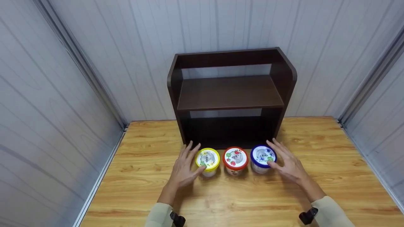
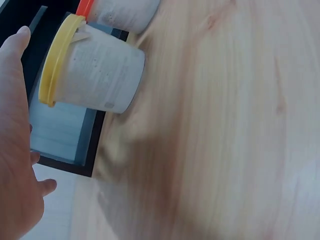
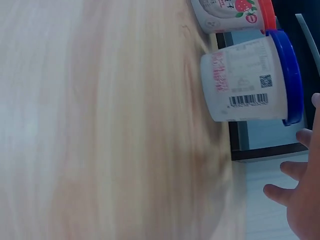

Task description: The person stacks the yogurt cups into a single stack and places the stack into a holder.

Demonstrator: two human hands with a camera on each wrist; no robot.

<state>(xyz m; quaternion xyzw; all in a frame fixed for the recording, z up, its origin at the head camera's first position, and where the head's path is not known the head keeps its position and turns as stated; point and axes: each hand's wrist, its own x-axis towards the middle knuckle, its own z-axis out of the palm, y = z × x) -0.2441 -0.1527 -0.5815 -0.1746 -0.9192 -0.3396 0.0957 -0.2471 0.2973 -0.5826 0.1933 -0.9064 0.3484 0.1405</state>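
Note:
Three lidded tubs stand upright in a row on the wooden table. At the left is a tub with a yellow lid (image 1: 207, 158), in the middle one with a red lid (image 1: 235, 158), at the right one with a blue lid (image 1: 263, 156). My left hand (image 1: 184, 167) is beside the yellow-lidded tub (image 2: 97, 67), fingers spread, thumb near its lid. On the other side, my right hand (image 1: 288, 165) is spread beside the blue-lidded tub (image 3: 245, 82), its thumb over the lid's edge in the head view. Neither hand grips anything.
Right behind the tubs stands a dark brown two-tier shelf (image 1: 232, 93), its lower compartment facing them. Pale panelled walls (image 1: 151, 63) enclose the wooden table (image 1: 135, 176) at the back and both sides.

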